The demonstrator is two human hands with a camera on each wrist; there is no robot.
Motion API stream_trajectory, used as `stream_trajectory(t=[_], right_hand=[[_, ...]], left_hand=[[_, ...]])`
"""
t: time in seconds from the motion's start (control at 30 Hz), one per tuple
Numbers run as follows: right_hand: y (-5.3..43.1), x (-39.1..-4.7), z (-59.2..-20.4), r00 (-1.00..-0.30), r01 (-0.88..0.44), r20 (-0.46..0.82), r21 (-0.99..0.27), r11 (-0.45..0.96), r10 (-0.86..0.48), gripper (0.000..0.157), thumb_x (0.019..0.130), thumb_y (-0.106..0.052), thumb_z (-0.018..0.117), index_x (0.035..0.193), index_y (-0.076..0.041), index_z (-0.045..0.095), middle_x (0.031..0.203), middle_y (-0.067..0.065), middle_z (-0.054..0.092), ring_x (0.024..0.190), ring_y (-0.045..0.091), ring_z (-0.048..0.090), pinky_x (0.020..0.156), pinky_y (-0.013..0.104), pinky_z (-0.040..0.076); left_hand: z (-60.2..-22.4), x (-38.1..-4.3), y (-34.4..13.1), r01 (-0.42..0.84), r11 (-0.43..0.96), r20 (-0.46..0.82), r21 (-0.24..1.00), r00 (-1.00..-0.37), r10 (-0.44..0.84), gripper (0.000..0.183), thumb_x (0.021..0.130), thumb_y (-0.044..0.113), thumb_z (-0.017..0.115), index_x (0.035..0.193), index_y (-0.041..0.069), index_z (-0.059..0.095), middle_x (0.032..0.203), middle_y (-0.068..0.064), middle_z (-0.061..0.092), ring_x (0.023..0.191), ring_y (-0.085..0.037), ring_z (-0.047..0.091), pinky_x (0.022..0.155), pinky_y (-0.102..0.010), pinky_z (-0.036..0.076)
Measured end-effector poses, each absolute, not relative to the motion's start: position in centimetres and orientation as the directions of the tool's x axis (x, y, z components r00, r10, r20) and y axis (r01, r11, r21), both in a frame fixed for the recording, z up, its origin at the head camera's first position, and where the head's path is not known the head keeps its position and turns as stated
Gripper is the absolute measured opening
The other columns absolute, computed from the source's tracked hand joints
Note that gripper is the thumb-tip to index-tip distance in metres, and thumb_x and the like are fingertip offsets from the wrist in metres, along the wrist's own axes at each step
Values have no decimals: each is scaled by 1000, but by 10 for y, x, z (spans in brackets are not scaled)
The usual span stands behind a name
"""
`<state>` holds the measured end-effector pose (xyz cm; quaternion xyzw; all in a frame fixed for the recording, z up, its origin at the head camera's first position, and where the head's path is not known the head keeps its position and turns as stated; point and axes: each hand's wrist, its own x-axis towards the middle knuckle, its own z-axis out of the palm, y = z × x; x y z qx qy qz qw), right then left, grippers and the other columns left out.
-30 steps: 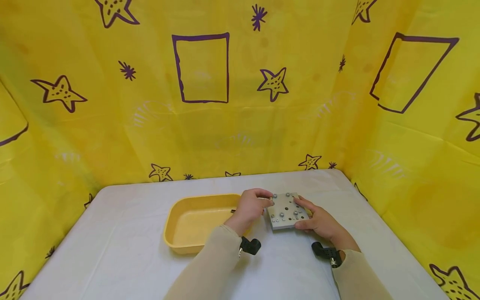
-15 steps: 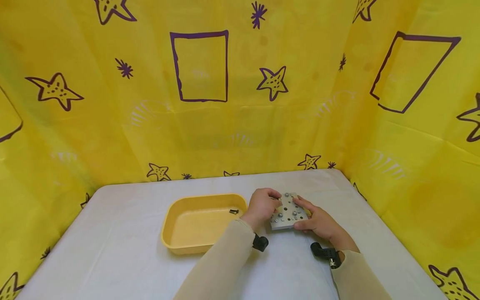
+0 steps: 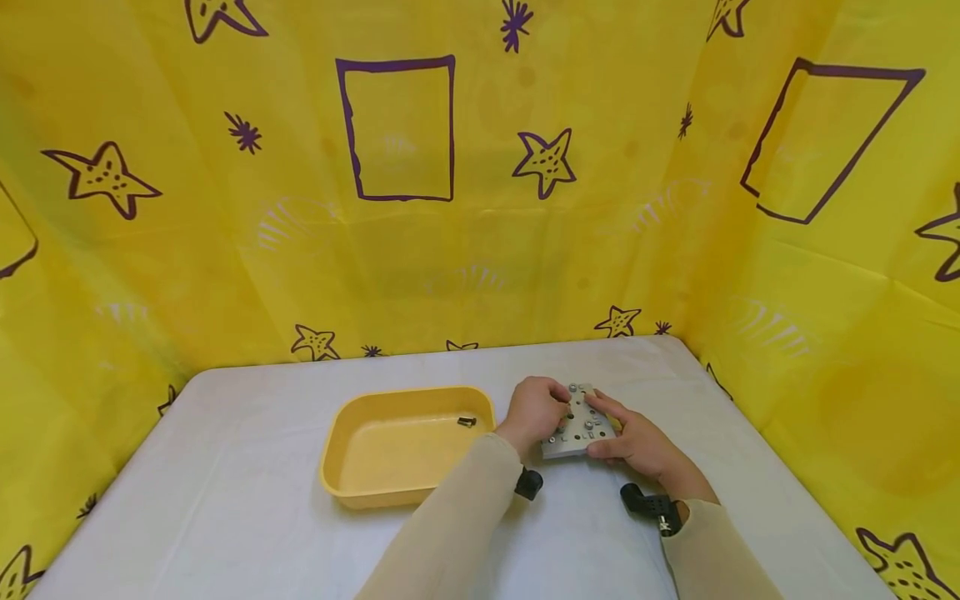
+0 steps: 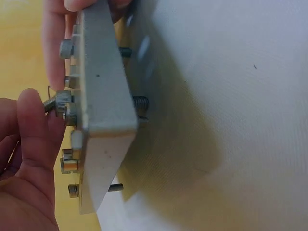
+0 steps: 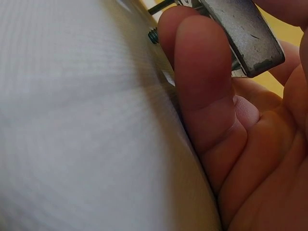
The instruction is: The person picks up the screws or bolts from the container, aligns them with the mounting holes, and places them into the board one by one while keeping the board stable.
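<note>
My right hand (image 3: 637, 446) grips a thick grey metal plate (image 3: 583, 425) by its right side; in the right wrist view, curled fingers (image 5: 202, 72) lie under the plate's edge. Several socket-head bolts (image 4: 66, 48) stand in the plate, and their threaded ends (image 4: 140, 103) stick out below. My left hand (image 3: 534, 410) is over the plate's left part. In the left wrist view its thumb and fingers (image 4: 32, 125) pinch a screw (image 4: 49, 104), its thread showing beside a knurled bolt head. The rest of that screw is hidden by the fingers.
Left of the plate stands a yellow tray (image 3: 352, 496) with a few dark screws (image 3: 467, 422) at its right end. A white cloth (image 3: 247, 500) covers the table. Yellow printed curtains (image 3: 405, 275) close off the back and sides.
My left hand has moved right, from the plate's left edge further in over its top, uncovering the screws in the tray. The right hand and plate have stayed nearly still.
</note>
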<state>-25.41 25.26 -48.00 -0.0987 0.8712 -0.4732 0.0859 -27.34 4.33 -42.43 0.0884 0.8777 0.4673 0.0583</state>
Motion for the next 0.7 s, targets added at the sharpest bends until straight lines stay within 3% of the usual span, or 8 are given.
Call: stream_trajectory(t=[0.2, 0.43, 0.57, 0.7], right_hand=[[253, -254, -480, -967, -77, -63, -853, 515, -249, 92, 74, -45, 86, 153, -29, 41, 164, -1, 19, 146, 35, 17, 112, 62, 12], [253, -255, -482, -967, -81, -57, -857, 510, -249, 93, 74, -45, 86, 153, -29, 41, 164, 0, 20, 141, 34, 25, 111, 60, 20], [254, -256, -482, -968, -73, -65, -851, 521, -242, 93, 73, -46, 86, 153, -29, 42, 164, -1, 20, 133, 33, 32, 103, 51, 31], [253, -256, -482, -970, -61, -76, -846, 530, -233, 94, 72, -48, 86, 153, -30, 42, 164, -2, 20, 132, 32, 32, 102, 49, 33]], left_hand=[[-426, -275, 46, 161, 611, 12, 775, -970, 241, 8, 92, 8, 70, 97, 11, 75, 70, 5, 62, 66, -12, 57, 66, -25, 47], [-424, -273, 46, 292, 696, 92, 656, -946, 310, 9, 90, 10, 71, 94, 13, 78, 87, 7, 68, 88, -13, 58, 86, -28, 48], [-424, -273, 47, 307, 713, 88, 631, -941, 327, 11, 91, 11, 70, 97, 13, 79, 87, 8, 68, 88, -13, 59, 86, -28, 48], [-423, -272, 45, 297, 702, 93, 647, -945, 314, 12, 90, 9, 71, 99, 13, 79, 89, 7, 69, 89, -13, 59, 86, -29, 48]])
